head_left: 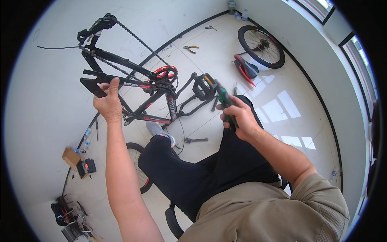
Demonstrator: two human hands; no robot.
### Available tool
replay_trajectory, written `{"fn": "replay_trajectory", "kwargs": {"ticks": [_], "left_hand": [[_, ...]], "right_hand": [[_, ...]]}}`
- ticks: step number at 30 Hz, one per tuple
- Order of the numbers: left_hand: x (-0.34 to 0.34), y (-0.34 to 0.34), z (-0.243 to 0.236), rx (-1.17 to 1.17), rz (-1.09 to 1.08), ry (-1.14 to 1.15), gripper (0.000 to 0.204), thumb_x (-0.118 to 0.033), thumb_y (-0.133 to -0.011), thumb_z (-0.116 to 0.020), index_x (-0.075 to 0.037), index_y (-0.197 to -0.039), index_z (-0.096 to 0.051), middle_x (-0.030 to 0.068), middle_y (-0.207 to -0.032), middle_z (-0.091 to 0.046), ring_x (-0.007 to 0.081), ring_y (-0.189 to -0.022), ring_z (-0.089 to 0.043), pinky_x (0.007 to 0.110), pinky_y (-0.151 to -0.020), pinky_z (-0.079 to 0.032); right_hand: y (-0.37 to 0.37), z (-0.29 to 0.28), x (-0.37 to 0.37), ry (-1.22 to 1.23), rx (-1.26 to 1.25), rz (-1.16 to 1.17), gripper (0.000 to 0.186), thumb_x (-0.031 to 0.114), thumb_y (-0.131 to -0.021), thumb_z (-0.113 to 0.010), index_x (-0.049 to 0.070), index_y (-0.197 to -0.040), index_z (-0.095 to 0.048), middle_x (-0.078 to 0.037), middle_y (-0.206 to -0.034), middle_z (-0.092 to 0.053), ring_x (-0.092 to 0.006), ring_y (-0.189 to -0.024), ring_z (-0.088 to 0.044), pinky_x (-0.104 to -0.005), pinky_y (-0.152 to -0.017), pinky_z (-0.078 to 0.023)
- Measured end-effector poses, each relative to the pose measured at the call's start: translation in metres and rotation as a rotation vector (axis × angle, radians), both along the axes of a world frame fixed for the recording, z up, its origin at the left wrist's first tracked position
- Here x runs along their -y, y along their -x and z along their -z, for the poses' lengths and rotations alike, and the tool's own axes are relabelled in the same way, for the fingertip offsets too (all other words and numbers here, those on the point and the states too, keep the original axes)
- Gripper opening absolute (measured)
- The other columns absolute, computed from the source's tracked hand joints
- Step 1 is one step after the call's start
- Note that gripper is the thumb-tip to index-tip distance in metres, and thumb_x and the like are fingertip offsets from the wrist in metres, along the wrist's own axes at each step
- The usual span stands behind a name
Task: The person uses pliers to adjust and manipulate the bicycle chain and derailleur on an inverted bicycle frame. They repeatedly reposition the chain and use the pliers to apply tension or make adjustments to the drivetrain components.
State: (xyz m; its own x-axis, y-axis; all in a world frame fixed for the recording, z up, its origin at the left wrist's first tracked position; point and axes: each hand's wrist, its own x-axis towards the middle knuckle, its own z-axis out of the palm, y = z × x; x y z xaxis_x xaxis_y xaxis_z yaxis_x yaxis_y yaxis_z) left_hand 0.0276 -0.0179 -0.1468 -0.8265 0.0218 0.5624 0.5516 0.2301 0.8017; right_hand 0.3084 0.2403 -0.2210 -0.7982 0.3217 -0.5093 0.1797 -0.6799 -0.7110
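Note:
My left hand (108, 99) grips the black slotted rear end of a bicycle frame (149, 103), thumb on top of the bar. Above it hangs the rear derailleur (98, 27), with the chain (139, 39) running from it to a red chainring (166, 72). A black pedal (204, 86) with an orange reflector is on the crank side. In my right hand (240, 119) is a green-and-black handheld tool (224, 96), its tip pointing up beside the pedal. Blur hides its exact kind.
A wheel (262, 46) and a red-and-black saddle (246, 69) lie at the far right. On the tiled floor are yellow-handled pliers (191, 49) and an adjustable wrench (196, 140). Another wheel (146, 183) shows by my leg. An open cardboard box (71, 158) stands left.

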Motion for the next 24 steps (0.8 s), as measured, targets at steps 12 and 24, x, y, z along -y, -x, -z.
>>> {"fn": "replay_trajectory", "kwargs": {"ticks": [12,24], "left_hand": [[0.005,0.005,0.003,0.037,0.016,-0.007,0.043,-0.035,-0.079,-0.091,-0.003,-0.074,-0.062,-0.0062,-0.066,-0.052,0.0053,-0.062,-0.044,0.021,-0.062,-0.036],[-0.002,-0.004,-0.001,0.009,0.037,-0.042,0.04,-0.031,-0.078,-0.092,-0.003,-0.075,-0.063,-0.0048,-0.065,-0.055,0.005,-0.06,-0.046,0.021,-0.06,-0.037]], "right_hand": [[-0.004,0.009,0.008,-1.16,-0.08,-0.388,0.065,0.008,-0.08,-0.06,0.007,-0.145,-0.051,-0.015,-0.098,-0.062,-0.0197,-0.079,-0.059,-0.0327,-0.076,-0.051],[0.005,0.009,-0.001,-0.605,0.027,-0.006,0.068,0.005,-0.082,-0.059,0.001,-0.148,-0.045,-0.01,-0.117,-0.063,-0.0127,-0.083,-0.058,-0.0265,-0.069,-0.049]]}}
